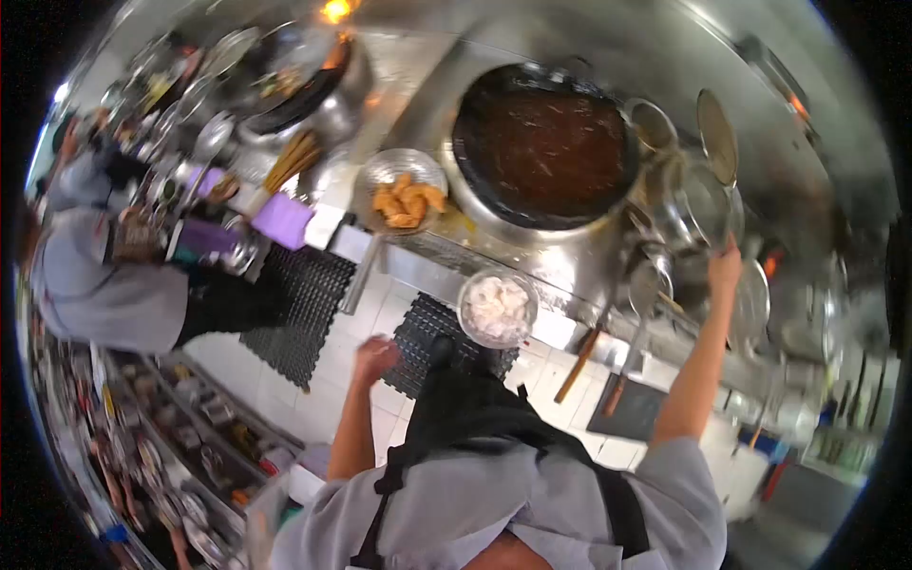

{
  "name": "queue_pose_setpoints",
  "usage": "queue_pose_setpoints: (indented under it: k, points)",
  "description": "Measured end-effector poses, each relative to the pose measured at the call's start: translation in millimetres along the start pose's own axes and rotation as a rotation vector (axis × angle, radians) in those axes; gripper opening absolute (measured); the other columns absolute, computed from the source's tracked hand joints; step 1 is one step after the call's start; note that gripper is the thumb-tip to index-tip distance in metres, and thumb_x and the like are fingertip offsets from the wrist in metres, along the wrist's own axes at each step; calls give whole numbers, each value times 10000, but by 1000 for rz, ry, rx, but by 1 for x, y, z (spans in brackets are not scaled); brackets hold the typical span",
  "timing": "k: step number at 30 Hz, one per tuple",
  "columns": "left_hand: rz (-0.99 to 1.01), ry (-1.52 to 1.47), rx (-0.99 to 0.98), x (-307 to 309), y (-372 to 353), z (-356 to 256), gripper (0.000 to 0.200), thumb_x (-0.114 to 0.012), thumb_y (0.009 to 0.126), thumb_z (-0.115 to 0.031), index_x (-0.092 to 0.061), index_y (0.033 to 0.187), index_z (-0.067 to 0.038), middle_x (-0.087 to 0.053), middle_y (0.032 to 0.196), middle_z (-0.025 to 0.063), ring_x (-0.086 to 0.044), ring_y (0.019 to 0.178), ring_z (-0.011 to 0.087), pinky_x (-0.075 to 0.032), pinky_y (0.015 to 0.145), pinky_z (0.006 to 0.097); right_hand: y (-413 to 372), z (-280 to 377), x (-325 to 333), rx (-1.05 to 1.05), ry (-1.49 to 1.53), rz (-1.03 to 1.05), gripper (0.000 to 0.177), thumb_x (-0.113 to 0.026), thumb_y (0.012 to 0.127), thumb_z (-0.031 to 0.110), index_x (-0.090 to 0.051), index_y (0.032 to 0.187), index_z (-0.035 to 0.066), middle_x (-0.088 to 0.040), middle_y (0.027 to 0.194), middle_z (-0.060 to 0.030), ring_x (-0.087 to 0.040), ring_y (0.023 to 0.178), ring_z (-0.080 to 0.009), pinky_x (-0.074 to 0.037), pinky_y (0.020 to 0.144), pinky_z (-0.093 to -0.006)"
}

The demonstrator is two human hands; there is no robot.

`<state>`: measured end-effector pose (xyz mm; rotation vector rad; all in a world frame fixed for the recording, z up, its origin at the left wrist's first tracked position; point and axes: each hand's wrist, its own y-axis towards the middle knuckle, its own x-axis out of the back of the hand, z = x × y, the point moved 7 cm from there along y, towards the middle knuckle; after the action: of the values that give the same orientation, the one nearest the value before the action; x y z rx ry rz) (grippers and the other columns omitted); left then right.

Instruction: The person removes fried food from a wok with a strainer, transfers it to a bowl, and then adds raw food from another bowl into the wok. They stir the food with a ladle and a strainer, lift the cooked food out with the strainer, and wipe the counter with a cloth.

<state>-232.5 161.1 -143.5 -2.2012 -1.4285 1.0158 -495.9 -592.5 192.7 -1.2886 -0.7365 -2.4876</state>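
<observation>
My right hand (726,266) is closed round the handle of a metal ladle (717,138), whose round bowl is raised to the right of the wok. A large black wok (551,152) holds dark brown liquid. My left hand (377,357) hangs low over the floor, near the black mat, its fingers curled; what it holds, if anything, is too small to tell. Between my arms, a bowl of pale, whitish pieces (498,308) sits at the counter's front edge. Golden fried pieces (408,200) lie in a perforated metal strainer (375,171), left of the wok.
At the left, a co-worker (114,285) stands near a second wok (285,90) with flames behind it. Pots and strainers (698,199) crowd the right side. Long wooden-handled tools (577,366) jut over the counter's front edge. Shelves (190,408) line the lower left.
</observation>
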Motion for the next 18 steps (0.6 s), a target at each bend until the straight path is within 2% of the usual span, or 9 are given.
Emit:
queue_pose_setpoints:
  k: [1,4,5,6,9,11,13,16,18]
  points:
    - [5,-60,-44,1,-1,-37,279,-610,897,-144,-579,1162,-59,-640,1106,114,-624,1021,280,-524,848,398,-51,2,27,-384,170,11,385,-524,879,-31,-578,1260,-5,-658,794,-131,-643,598,-239,-517,494,-373]
    - [-74,-216,-67,25,18,-108,344,-454,1002,-233,-480,1315,-93,-602,1094,84,-579,1124,299,-464,951,443,-168,-47,48,-515,622,-189,184,-509,929,5,-576,1096,-29,-568,648,-78,-482,412,-126,-412,364,-287]
    - [-56,-169,-96,26,26,-121,352,-482,996,-276,-498,1294,-90,-591,1057,77,-583,1116,307,-477,920,447,-198,-18,61,-447,681,-199,109,-523,956,101,-523,864,44,-506,599,-17,-471,420,-100,-375,345,-269]
    - [81,-113,-147,34,39,-121,317,-518,975,-270,-529,1235,-89,-599,1031,77,-617,1048,305,-502,846,440,-224,-25,56,-498,912,-302,146,-548,952,130,-532,831,51,-491,580,-5,-445,409,-82,-325,327,-246]
    - [-182,343,70,60,42,-91,251,-558,933,-193,-554,1160,-84,-616,911,79,-674,849,282,-529,658,395,-274,-51,56,-777,1041,-274,58,-557,939,115,-528,904,79,-518,651,-3,-397,416,-63,-321,341,-225]
    - [128,447,231,110,51,-33,196,-597,895,-155,-574,1076,-87,-615,783,73,-665,649,244,-472,472,345,-281,-63,66,-879,1081,-220,58,-580,933,147,-544,915,105,-548,699,-6,-399,443,-48,-297,355,-196]
    - [-127,769,284,135,8,4,219,-608,800,-160,-598,983,-41,-596,707,70,-635,569,206,-399,395,321,-285,-156,63,-971,730,-54,299,-623,917,372,-578,1008,90,-617,802,-37,-505,589,-125,-442,489,-302]
    - [-207,779,215,154,-56,48,387,-655,789,-312,-679,1030,-9,-665,786,130,-632,571,214,-487,476,362,-208,-117,83,-436,78,-59,307,-652,908,350,-617,1056,84,-646,916,-97,-574,724,-178,-477,643,-354]
    - [-160,820,185,158,-106,70,566,-657,806,-475,-633,1248,-121,-690,857,108,-664,672,224,-527,537,368,-199,53,112,86,-321,-291,318,-672,901,336,-643,1089,80,-666,991,-137,-620,814,-213,-500,746,-388]
